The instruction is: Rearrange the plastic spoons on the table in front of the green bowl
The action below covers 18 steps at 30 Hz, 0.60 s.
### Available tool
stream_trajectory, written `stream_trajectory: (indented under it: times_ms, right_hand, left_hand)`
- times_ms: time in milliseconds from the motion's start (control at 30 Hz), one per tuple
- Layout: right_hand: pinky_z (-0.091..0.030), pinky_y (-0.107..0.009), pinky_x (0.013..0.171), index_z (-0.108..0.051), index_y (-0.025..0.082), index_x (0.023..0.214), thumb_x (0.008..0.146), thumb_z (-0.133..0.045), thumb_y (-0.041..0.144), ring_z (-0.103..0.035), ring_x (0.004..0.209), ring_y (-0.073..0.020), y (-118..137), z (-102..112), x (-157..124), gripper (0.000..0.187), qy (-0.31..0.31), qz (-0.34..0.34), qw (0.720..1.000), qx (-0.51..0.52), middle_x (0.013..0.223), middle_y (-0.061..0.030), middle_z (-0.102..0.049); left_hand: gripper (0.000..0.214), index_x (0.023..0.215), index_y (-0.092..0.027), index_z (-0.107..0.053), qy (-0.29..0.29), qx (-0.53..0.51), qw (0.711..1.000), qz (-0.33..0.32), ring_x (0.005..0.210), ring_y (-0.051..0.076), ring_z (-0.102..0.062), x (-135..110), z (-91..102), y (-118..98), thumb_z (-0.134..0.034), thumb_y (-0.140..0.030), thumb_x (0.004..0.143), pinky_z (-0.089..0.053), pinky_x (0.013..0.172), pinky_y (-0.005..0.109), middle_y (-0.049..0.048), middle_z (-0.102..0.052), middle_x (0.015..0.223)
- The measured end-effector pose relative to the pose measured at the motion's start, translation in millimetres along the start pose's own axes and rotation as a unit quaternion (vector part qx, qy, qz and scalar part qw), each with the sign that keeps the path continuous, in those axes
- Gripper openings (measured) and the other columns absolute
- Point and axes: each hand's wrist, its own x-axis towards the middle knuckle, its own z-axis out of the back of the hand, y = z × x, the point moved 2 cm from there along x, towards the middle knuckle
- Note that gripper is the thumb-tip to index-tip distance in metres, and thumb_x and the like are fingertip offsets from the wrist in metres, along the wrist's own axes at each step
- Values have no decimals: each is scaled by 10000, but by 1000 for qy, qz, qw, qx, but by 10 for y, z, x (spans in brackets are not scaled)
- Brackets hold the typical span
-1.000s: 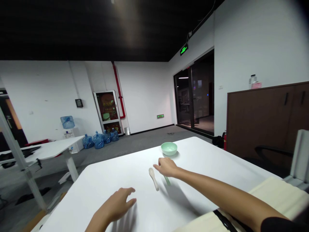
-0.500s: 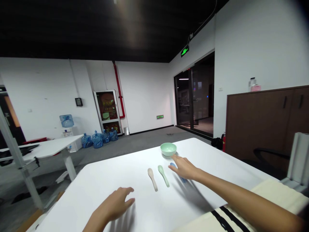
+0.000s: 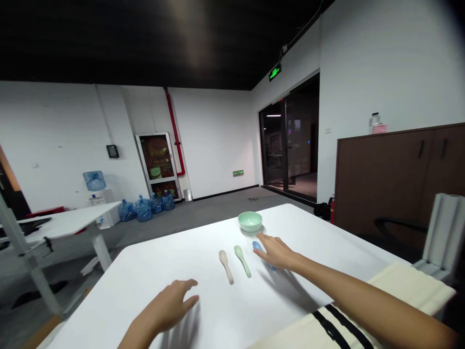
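Blue spoon point(image 3: 257, 246) under hand point(image 3: 278, 253) (table edge point(image 3: 345, 231) far)

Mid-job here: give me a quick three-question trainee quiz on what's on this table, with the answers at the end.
1. True or false: the mint-green bowl sits upside down on the white table.
2. What colour is the spoon lying partly under the right hand?
3. Fill in the blank: the spoon nearest the left hand is the ___ one.

Key: 1. False, its open side faces up. 2. Blue, the blue spoon. 3. Beige, the beige spoon.
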Motion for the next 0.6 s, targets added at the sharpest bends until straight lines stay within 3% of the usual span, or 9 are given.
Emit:
stream_trajectory:
  times_ms: [600]
  right_hand:
    - [-356,-327,848,-495,207,1222,872,-404,525,-545,1054,-272,25,38,-22,482,8,-21,1000,19,1188,-105,-591]
  left_hand:
    - [578,1258,-284,-543,-4,-3,1000,-4,1166,270,-527,-14,19,-15,-408,-615,805,-399,971,381,66,-583,1274]
